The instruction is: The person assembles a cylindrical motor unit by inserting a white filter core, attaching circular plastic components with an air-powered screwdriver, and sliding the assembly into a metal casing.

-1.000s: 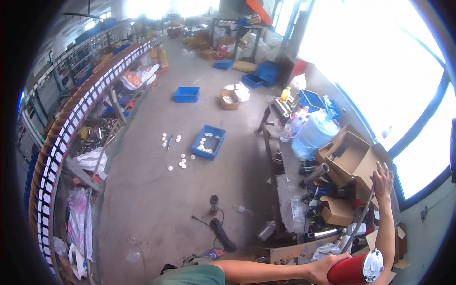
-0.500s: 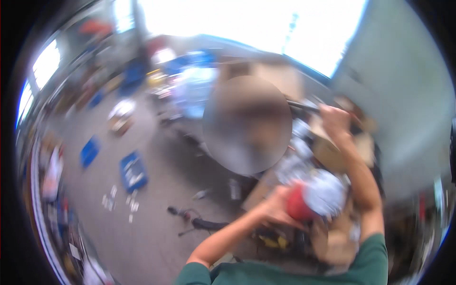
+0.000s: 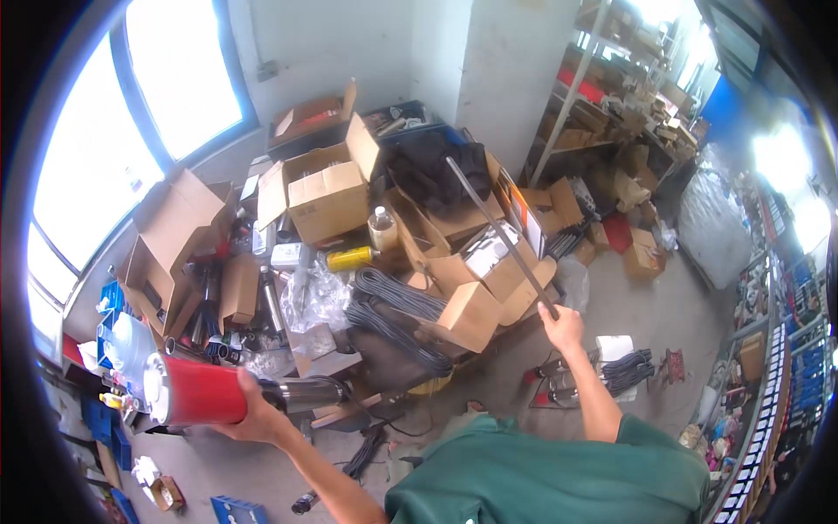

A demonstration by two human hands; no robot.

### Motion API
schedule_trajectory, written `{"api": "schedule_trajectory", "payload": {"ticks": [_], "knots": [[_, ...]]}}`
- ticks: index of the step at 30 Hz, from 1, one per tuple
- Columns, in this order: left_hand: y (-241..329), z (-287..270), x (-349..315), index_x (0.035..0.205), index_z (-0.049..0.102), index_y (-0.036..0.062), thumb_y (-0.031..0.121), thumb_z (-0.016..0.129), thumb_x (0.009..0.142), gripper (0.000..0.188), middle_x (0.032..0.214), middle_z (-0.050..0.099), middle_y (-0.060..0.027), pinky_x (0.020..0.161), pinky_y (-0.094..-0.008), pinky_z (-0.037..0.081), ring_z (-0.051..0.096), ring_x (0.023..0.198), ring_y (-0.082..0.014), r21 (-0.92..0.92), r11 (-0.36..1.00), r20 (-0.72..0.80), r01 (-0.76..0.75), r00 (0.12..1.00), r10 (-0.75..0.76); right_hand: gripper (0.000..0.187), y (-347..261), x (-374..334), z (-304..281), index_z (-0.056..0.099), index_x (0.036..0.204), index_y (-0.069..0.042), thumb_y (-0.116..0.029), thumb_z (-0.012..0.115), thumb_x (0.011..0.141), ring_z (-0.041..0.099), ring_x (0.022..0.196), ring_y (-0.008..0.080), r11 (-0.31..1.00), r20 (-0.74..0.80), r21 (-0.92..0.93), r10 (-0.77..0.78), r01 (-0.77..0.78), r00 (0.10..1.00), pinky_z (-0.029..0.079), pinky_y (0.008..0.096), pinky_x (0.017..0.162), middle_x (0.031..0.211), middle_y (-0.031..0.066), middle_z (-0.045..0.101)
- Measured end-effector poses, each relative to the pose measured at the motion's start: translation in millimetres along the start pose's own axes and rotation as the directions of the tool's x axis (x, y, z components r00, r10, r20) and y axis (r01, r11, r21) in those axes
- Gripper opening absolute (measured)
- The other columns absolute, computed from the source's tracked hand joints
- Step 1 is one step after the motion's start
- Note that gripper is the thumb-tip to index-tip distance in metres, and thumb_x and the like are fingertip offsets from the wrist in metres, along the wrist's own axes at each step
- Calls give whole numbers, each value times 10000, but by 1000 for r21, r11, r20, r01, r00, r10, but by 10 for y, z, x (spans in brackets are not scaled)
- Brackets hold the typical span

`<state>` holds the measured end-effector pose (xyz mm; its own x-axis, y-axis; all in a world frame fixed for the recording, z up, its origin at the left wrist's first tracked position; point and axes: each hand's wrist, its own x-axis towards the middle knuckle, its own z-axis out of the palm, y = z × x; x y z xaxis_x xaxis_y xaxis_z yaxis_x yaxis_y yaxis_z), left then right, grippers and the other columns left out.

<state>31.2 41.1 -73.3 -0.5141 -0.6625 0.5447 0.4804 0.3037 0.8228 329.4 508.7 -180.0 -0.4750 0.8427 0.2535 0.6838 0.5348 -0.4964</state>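
Out to your left, above the near edge of the cluttered bench, the red cylinder (image 3: 205,393) lies roughly level in your left hand (image 3: 255,412). That hand is curled around its inner end, opened only as wide as the barrel; most fingers are hidden behind. Probably a wrap grip because the barrel looks too fat and smooth to pinch. Outer end carries a pale round metal cap (image 3: 157,390), facing away from you. Shiny steel tube (image 3: 305,393) sits just past your wrist; can't tell if it joins the cylinder. Your right hand (image 3: 562,327) is closed in a fist on the low end of a long, thin, dull-grey rod (image 3: 497,229), which slants up and away to the left; end grip likely keeps its length clear of you. Beyond, between the hands: ribbed black cable (image 3: 393,301) in loops, presumably coiled against tangling, beside crinkly clear plastic (image 3: 316,301). Further back, a yellow can (image 3: 349,258) lies on its side near an upright clear bottle (image 3: 381,229). Behind those, an open cardboard box (image 3: 327,196), flaps up, maybe for access, and limp black fabric (image 3: 436,170). Far right, a bulging whitish sack (image 3: 716,223).
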Motion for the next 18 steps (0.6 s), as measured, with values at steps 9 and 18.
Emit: {"api": "schedule_trajectory", "payload": {"ticks": [9,18], "knots": [[143,-230,-279,1321,561,-97,265,954,778,762,1237,686,-227,832,-391,643,713,1015,-314,88,994,-12,-59,998,60,563,888,472,634,817,940,-123,-658,643,938,747,911,426,989,370,-92,142,-116,918,584,528,790,880,191,768],[286,-197,-635,1383,509,-58,151,896,827,709,1297,663,-215,929,-389,625,698,1106,-338,-81,996,201,22,980,-5,584,1491,-667,967,787,900,-76,-629,615,975,730,884,472,948,545,22,255,-318,799,569,566,769,857,235,741]]}}
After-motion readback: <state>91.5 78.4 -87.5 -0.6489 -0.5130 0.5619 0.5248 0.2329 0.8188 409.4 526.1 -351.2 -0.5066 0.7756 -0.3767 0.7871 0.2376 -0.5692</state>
